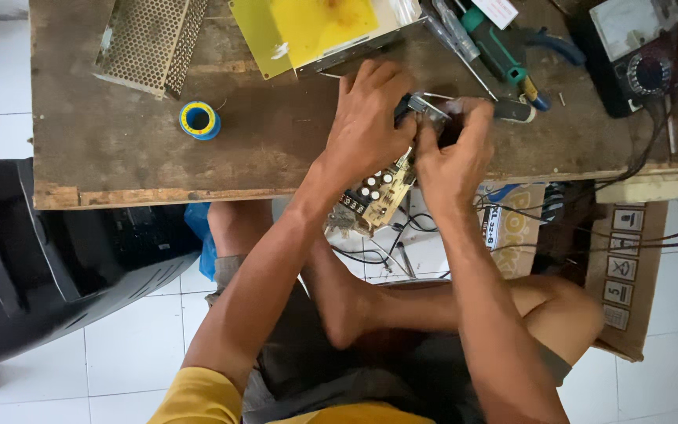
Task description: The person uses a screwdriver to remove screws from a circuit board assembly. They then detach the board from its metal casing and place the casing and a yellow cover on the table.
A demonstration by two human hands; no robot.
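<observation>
Circuit board: tan printed board [376,196] studded with small silver-topped cylindrical capacitors and a black block part, tilted, its upper end gripped between both hands, its lower end hanging past the front edge of the worn brown wooden workbench [119,149]; thin black wires trailing from beneath it.
Left hand: left hand [370,118] curled over the top of the board, fingers bent and closed around it, thumb side pressed to a small grey metal piece at the board's upper end.
Right hand: right hand [458,153] just beside the left, fingers pinched shut on the same upper end of the board; exact contact point hidden by the knuckles.
Containers: brown cardboard box [625,275] standing open-sided on the white tiled floor at the right, contents not discernible; second printed carton [512,228] under the bench edge, interior hidden.
Bench, left: perforated grey metal cover [151,39] lying flat; blue-rimmed yellow spool [198,120] near it, well apart from the hands.
Bench, middle: yellow flat panel [315,27] resting on a metal casing, just above the left hand.
Bench, right: green-handled screwdriver [496,47] and blue-handled pliers [547,47] lying together; black analogue meter with white dial face [637,55] farther right, cables leading off it.
Floor, left: black plastic housing [41,259].
</observation>
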